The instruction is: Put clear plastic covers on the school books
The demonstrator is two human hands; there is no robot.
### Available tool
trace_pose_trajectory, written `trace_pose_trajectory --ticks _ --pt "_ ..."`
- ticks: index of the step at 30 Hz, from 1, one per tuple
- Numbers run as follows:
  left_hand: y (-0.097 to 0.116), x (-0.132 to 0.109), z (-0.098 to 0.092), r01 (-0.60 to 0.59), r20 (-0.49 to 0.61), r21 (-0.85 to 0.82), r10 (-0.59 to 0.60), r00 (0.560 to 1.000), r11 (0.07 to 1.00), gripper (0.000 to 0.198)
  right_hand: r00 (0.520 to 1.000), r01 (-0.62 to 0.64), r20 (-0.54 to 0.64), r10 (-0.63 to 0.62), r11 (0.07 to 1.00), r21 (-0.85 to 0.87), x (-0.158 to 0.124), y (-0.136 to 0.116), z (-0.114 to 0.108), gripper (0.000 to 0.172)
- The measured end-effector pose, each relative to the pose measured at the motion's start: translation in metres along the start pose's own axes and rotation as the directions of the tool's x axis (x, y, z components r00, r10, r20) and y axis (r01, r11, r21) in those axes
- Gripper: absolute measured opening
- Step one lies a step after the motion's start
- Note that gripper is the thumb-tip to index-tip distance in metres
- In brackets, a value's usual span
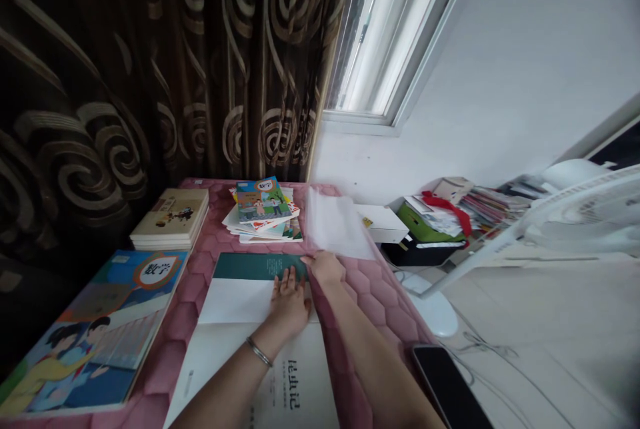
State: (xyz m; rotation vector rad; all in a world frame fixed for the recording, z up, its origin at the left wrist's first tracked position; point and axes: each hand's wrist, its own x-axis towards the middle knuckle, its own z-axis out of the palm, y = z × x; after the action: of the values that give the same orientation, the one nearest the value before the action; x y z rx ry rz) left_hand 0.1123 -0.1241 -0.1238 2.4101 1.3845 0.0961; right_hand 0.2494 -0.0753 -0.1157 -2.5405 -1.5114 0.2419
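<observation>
An open book [235,306] lies on the pink quilted cloth [187,289], its title page nearest me and a dark green flap across its far end. My left hand [290,299] rests flat on the white page and the edge of the green flap, fingers spread, a silver bracelet on the wrist. At the flap's far right corner, my right hand [324,268] has its fingers pressed together at the edge; whether they pinch the flap is hard to tell. Just beyond my right hand lies a stack of translucent plastic sheets [335,226].
Colourful books [265,206] are piled at the back, beige books [173,216] behind left, a large blue textbook [100,329] at left. A phone [450,386] lies near right. Past the right edge stand a white box [380,222] and a white fan [565,206].
</observation>
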Motion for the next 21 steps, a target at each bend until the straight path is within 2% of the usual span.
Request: trace_pose_trajectory --ticks 3,5,11,14,17,21 --pt "-0.004 -0.01 0.0 -0.026 -0.008 0.023 0.026 1.0 0.999 0.059 0.999 -0.034 0.009 0.034 0.999 0.025 0.007 -0.003 0.001 0.043" --pt "-0.011 -0.026 0.0 -0.04 -0.011 0.038 0.041 0.999 0.998 0.06 0.999 -0.038 0.003 0.038 0.999 0.034 0.005 -0.003 0.002 0.044" --pt "-0.051 -0.106 -0.012 -0.095 0.032 0.052 0.094 0.995 0.994 0.063 0.999 -0.037 -0.007 0.037 0.998 0.046 -0.003 -0.003 0.004 0.044" --pt "-0.067 -0.127 -0.025 -0.123 0.057 0.049 0.121 0.991 0.991 0.059 1.0 -0.021 -0.001 0.021 0.998 0.054 -0.005 -0.005 0.004 0.042" --pt "-0.078 -0.112 -0.042 -0.151 0.063 0.051 0.147 0.987 0.987 0.048 1.0 0.017 0.0 -0.017 0.997 0.069 -0.014 -0.008 0.003 0.034" --pt "-0.089 -0.057 -0.061 -0.168 0.064 0.072 0.164 0.984 0.983 0.044 0.997 0.07 0.008 -0.071 0.993 0.093 -0.049 -0.002 0.0 0.027"
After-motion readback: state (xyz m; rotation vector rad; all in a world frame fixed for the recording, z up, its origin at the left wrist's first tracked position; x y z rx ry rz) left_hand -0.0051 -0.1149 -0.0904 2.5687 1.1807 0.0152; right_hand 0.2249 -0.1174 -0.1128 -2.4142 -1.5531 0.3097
